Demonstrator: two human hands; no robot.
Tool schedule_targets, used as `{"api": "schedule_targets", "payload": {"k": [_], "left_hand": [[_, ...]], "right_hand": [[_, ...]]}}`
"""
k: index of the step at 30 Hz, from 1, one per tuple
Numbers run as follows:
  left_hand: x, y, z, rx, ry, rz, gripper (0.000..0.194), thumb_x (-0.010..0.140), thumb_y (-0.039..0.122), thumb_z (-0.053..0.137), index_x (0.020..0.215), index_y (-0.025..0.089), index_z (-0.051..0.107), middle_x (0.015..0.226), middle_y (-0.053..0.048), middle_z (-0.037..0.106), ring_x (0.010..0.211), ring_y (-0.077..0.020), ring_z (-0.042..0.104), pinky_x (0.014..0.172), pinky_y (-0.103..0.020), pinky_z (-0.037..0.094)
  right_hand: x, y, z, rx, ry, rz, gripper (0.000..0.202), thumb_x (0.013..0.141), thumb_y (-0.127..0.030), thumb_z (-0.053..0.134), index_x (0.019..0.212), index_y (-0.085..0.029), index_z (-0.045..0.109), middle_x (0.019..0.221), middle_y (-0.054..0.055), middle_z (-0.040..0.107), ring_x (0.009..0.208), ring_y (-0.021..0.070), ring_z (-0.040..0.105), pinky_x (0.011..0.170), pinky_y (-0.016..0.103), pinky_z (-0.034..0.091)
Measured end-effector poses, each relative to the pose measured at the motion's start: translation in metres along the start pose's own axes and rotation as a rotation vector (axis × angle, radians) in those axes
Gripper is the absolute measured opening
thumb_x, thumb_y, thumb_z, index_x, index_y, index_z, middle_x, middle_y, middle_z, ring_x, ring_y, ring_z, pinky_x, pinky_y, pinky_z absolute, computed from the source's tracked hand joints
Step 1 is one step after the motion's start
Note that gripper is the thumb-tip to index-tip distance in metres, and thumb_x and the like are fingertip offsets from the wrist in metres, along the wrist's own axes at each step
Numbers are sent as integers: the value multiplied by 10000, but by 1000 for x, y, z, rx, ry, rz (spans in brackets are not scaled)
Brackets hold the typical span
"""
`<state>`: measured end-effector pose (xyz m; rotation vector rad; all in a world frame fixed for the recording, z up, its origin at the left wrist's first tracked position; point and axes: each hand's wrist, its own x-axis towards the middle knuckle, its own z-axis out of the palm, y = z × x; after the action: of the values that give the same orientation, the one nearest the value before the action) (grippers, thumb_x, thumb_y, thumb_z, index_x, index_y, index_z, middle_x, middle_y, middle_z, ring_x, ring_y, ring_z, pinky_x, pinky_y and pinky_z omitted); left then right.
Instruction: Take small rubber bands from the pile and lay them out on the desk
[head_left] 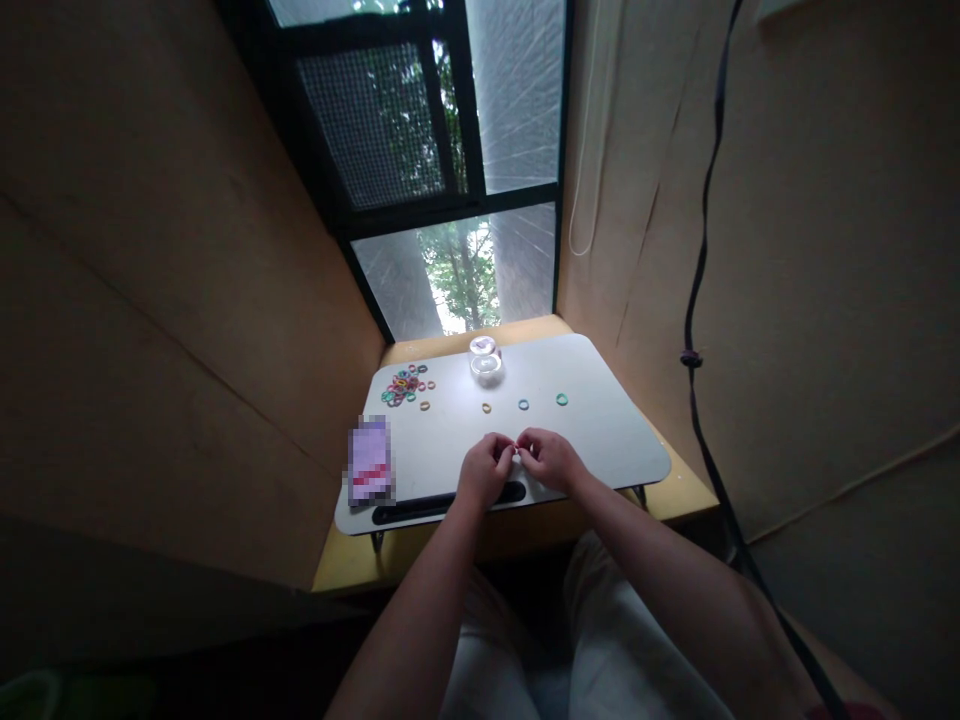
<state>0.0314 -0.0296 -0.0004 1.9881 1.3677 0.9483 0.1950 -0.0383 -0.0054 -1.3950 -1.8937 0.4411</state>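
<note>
My left hand (487, 468) and my right hand (550, 459) meet over the near middle of the white folding table (600, 430). Both are closed, fingertips pinched together around a small reddish band, mostly hidden by the fingers. Beyond them lie single small elastic bands in a loose row: a yellow band (487, 408), a blue band (523, 405) and a green band (562, 399). Farther left is another yellowish band (425, 406), close to a pile of mixed-colour bands (401, 386).
A clear round container (487, 367) stands at the table's far side. At the left edge lies a blurred purple packet (370, 460). A black slot strip (416, 508) runs along the near edge. Walls flank both sides, with a window (465, 270) ahead and a dark cord (697, 270) hanging right.
</note>
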Motion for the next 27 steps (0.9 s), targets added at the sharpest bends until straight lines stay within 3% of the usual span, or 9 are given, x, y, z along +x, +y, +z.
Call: {"api": "schedule_targets", "payload": {"k": [11, 27], "left_hand": [[-1, -1, 0, 26, -31, 18, 122, 831, 309, 559, 830, 198, 611, 705, 20, 622, 633, -106, 540, 614, -232, 399], [-1, 0, 1, 19, 46, -12, 120, 852, 302, 537, 880, 210, 608, 735, 11, 632, 673, -124, 564, 645, -244, 419]], "right_hand": [[-2, 0, 2, -55, 30, 48, 93, 821, -239, 518, 753, -201, 570, 682, -5, 600, 610, 129, 507, 585, 242, 331], [-2, -1, 0, -34, -17, 33, 108, 826, -263, 536, 838, -198, 621, 744, 15, 648, 627, 135, 526, 603, 242, 352]]}}
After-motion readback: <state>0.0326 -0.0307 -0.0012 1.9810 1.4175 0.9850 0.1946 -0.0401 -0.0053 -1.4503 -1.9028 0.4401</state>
